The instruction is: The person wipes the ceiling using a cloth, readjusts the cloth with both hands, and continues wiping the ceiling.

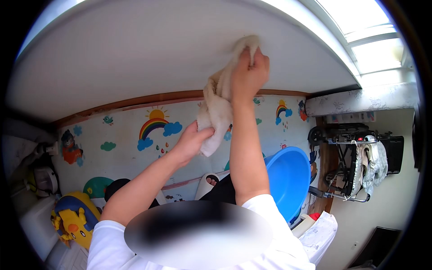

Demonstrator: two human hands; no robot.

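A cream-white towel [217, 96] hangs bunched and twisted between my two hands. My right hand [249, 74] grips its upper part, fingers closed round it, close against the white wall panel [148, 54]. The towel's top end lies on that panel or just in front of it; I cannot tell how firmly it presses. Lower and to the left, my left hand [194, 140] is closed on the towel's lower end, with the thumb across the cloth.
A large blue basin [290, 180] stands to the right on the rainbow-patterned mat [121, 155]. Farther right is a folded wheeled frame [351, 157] with cloth on it. A yellow and blue toy-like item [76, 220] sits at lower left. A brown strip [135, 104] edges the panel.
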